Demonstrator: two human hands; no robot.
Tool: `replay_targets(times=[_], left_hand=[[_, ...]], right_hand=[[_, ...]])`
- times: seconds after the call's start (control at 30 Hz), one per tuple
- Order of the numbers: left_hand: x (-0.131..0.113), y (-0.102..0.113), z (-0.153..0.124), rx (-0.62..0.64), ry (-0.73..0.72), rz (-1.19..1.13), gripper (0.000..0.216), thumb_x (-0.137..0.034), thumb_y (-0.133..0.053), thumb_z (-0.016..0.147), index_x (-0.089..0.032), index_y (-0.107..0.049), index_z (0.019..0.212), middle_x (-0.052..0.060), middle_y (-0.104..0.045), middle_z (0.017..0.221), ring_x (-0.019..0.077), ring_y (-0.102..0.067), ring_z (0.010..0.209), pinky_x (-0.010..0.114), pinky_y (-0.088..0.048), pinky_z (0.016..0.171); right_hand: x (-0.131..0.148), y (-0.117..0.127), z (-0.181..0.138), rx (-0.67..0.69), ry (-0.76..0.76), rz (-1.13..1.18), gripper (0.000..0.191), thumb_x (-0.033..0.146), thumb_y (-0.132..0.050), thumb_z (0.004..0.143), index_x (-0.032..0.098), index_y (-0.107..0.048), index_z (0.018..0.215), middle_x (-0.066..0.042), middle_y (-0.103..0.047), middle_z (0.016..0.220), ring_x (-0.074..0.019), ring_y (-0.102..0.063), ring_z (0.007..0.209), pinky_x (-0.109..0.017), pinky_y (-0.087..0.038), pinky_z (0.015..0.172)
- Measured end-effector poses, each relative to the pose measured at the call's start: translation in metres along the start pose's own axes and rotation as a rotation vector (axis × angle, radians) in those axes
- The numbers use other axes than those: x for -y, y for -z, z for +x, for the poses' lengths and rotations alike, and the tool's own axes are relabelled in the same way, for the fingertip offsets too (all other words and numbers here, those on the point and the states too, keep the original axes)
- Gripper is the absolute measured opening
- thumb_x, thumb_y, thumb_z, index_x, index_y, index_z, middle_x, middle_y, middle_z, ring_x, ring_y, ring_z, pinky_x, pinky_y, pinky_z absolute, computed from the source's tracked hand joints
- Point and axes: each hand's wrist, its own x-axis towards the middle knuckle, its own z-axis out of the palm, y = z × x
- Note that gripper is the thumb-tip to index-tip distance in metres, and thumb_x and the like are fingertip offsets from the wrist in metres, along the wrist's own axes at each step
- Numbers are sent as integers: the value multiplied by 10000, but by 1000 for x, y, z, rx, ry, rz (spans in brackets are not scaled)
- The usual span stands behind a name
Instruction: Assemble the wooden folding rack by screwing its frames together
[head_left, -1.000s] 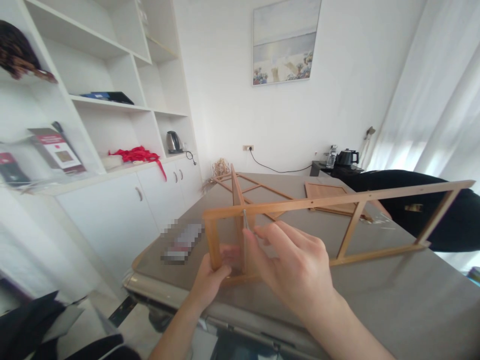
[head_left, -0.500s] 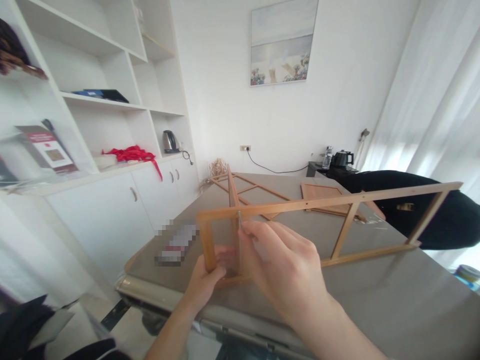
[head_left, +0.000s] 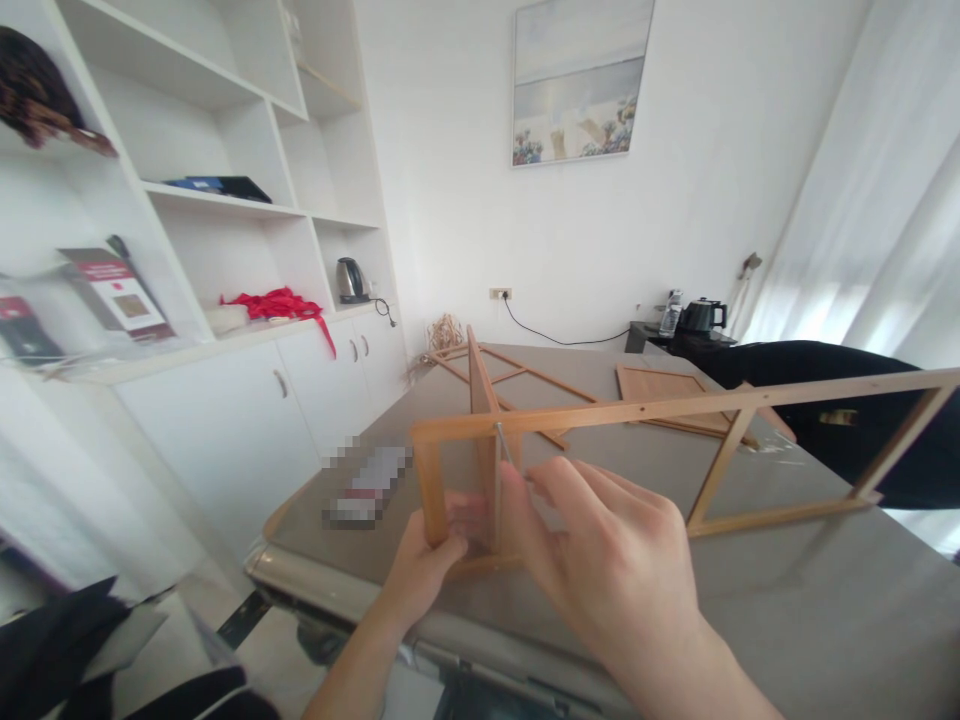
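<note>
A light wooden ladder-like frame (head_left: 592, 413) stands on its long edge across the near part of the table. My left hand (head_left: 431, 560) is wrapped round its near left end post, the thumb in front and the fingers behind. My right hand (head_left: 622, 545) pinches a thin metal hex key (head_left: 504, 443), whose tip meets the top rail where a wooden panel (head_left: 482, 385) joins the frame from behind. Most of the key is hidden by my fingers.
A grey-topped table (head_left: 810, 590) carries another wooden frame (head_left: 536, 375), a flat wooden panel (head_left: 660, 388) and a blurred-out packet (head_left: 371, 485). At the right, a person in black (head_left: 810, 360) is partly behind the rail. White shelves (head_left: 225, 210) line the left wall.
The whole view has shifted, so things appear a little further right. My right hand has turned slightly and the hex key leans more. My left hand keeps its grip.
</note>
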Motion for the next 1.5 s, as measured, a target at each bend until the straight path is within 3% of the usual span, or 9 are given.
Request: replay_targets(times=[0.43, 1.1, 1.33, 1.5], left_hand=[[2, 2, 1, -3, 7, 12, 442, -255, -775, 816, -151, -740, 1245, 120, -788, 1162, 338, -734, 1112, 450, -560, 1010], [-1, 0, 0, -31, -2, 44, 390, -297, -783, 804, -147, -778, 1165, 110, -803, 1105, 343, -731, 1110, 423, -569, 983], [0, 2, 0, -17, -12, 64, 383, -227, -739, 819, -157, -763, 1195, 102, -792, 1152, 329, -723, 1128, 419, -554, 1003], [1, 1, 0, -65, -19, 97, 305, -232, -754, 798, -160, -789, 1092, 86, -807, 1077, 315, -738, 1061, 390, -568, 949]], right_hand=[[7, -2, 2, 60, -92, 77, 404, 246, -582, 1008, 218, -407, 644, 74, -471, 504, -72, -453, 426, -259, -263, 463], [8, -2, 4, 66, -90, 42, 414, 259, -544, 1017, 216, -428, 622, 73, -393, 493, -79, -339, 418, -266, -222, 457], [8, -2, 4, 79, -71, 60, 407, 236, -541, 1023, 216, -433, 631, 70, -410, 509, -80, -372, 433, -266, -240, 470], [8, -5, 4, 85, -45, 69, 376, 193, -521, 1015, 215, -452, 645, 64, -450, 525, -83, -407, 441, -269, -248, 474]])
